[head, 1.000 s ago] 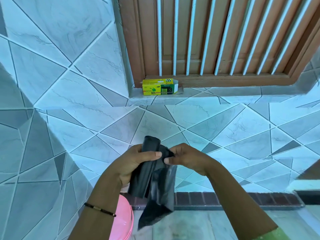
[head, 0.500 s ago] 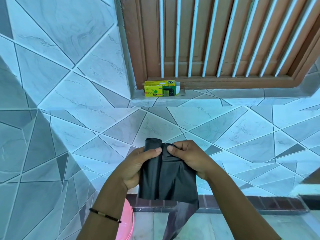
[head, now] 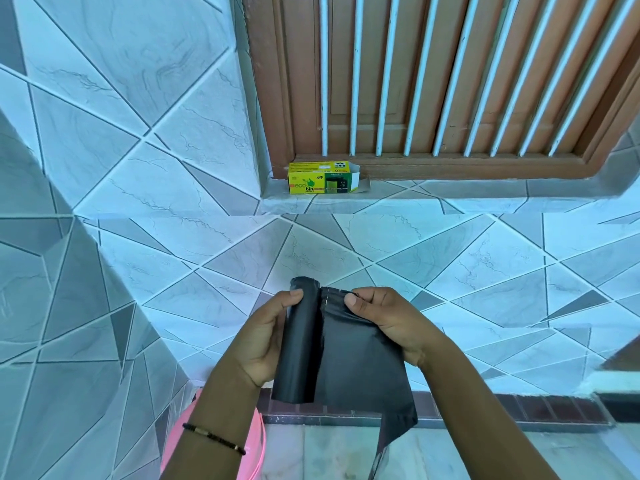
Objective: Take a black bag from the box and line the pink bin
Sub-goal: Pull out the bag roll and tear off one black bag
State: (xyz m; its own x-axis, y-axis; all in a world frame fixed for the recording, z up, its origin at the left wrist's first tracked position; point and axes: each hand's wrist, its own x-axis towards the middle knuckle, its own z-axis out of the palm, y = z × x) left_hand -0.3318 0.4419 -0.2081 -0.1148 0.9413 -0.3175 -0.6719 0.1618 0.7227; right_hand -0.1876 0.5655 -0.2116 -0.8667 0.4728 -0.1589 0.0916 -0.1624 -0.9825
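Note:
My left hand (head: 265,337) grips an upright roll of black bags (head: 300,341) at chest height. My right hand (head: 382,318) pinches the top edge of the outermost black bag (head: 360,368), which is pulled flat to the right of the roll; a perforated seam shows where the two meet. The bag's loose end hangs below my right wrist. The yellow-green bag box (head: 322,177) lies on the window sill, its right flap open. The pink bin (head: 258,441) stands on the floor under my left forearm, mostly hidden.
A tiled wall faces me, and another tiled wall juts out on the left. A brown wooden window with white bars (head: 443,81) is above the sill (head: 450,195). A dark brick skirting (head: 519,408) runs along the floor.
The bag has been drawn further off the roll to the right and now lies flatter. My hands have moved apart. The view has shifted slightly.

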